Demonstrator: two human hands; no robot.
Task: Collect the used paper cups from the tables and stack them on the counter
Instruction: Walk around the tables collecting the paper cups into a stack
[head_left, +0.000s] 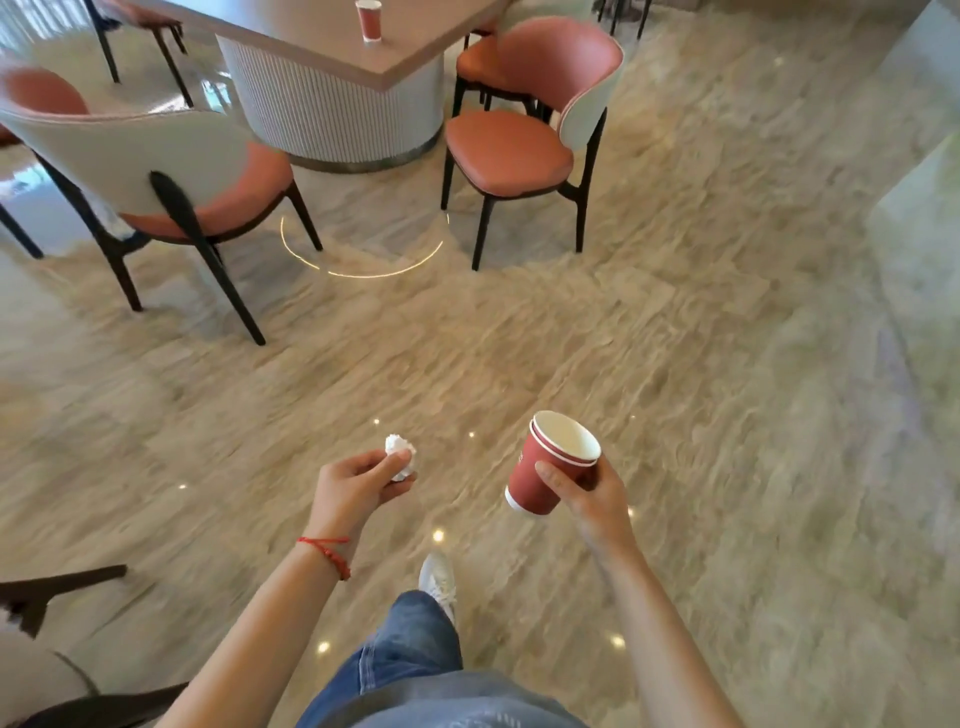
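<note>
cups (545, 467), two red ones nested together and tilted, are gripped by the right hand (589, 493) above the floor (675, 312), its fingers (550, 475) curled round the outer wall. a crumpled white tissue (401, 457) is pinched by the left hand (353, 488). another red cup (369, 20) is seen upright on the far worktop (415, 47), between orange chairs (511, 150).

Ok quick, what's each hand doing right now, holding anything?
Left hand: pinching a crumpled white paper wad.
Right hand: gripping the nested red paper cups, tilted.
</note>
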